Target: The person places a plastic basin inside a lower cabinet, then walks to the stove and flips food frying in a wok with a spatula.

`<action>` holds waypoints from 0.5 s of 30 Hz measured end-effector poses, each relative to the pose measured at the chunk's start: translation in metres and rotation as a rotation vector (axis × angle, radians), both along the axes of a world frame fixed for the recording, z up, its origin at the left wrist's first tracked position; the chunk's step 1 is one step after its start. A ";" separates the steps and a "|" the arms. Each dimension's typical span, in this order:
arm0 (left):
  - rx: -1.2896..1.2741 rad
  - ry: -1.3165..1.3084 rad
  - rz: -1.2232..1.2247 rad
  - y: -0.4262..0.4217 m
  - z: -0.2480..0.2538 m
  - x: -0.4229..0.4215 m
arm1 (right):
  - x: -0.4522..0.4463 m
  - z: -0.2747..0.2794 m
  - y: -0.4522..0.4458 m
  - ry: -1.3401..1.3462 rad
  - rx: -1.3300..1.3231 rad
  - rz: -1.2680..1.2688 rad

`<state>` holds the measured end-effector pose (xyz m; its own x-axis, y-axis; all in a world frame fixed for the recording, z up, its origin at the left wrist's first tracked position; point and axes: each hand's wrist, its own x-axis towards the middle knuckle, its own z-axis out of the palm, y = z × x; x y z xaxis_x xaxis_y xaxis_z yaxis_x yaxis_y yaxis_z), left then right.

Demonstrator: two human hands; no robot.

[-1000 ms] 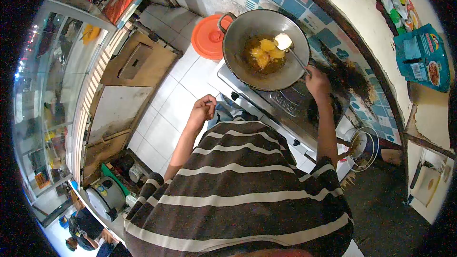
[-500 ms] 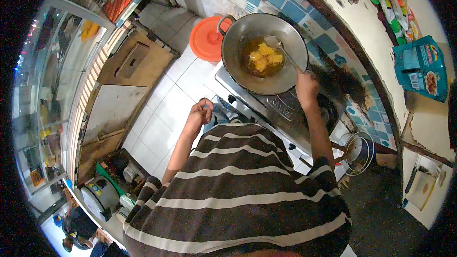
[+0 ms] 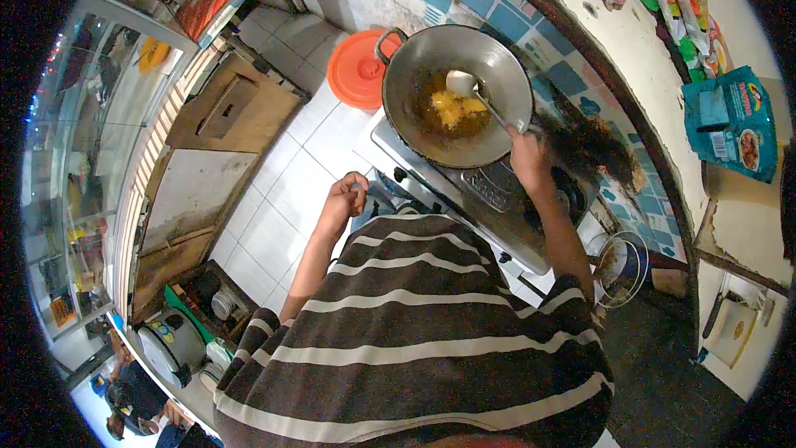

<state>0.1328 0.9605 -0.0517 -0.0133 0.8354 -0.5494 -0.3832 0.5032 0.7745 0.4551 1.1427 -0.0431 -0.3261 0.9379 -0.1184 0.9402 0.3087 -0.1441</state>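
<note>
My right hand (image 3: 531, 163) is closed around the handle of a metal spatula (image 3: 460, 81), whose head is tilted inside the wok (image 3: 510, 75). Yellow-orange pieces of food (image 3: 452, 109) lie in oil at the bottom of the wok, just below the spatula's head. The wok rests on a gas stove (image 3: 489, 191), to the upper right of my body. My left hand (image 3: 348, 192) hangs near my waist, fingers curled in, with nothing visible in it.
Behind the wok's left handle stands an orange round lid (image 3: 358, 70). A teal food packet (image 3: 730, 124) hangs at the right. A glass display case (image 3: 91, 158) and a rice cooker (image 3: 172, 347) are on the left. A person (image 3: 137, 394) is at the lower left.
The spatula's head has moved left in the wok and now shows its face above the food. The food pieces have shifted slightly. My left hand stays almost still.
</note>
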 end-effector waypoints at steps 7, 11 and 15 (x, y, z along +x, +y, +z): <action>0.049 -0.031 0.022 -0.003 -0.008 -0.005 | 0.003 -0.018 0.009 -0.245 0.153 0.060; 0.032 -0.036 0.042 -0.006 -0.008 -0.007 | 0.015 -0.021 0.015 -0.271 0.253 0.089; 0.026 -0.052 0.043 -0.007 -0.010 -0.009 | 0.017 -0.006 0.015 -0.240 0.392 0.146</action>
<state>0.1241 0.9536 -0.0615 -0.0210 0.8486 -0.5285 -0.4441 0.4657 0.7654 0.4717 1.1580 -0.0487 -0.4644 0.8733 0.1473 0.8754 0.4276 0.2254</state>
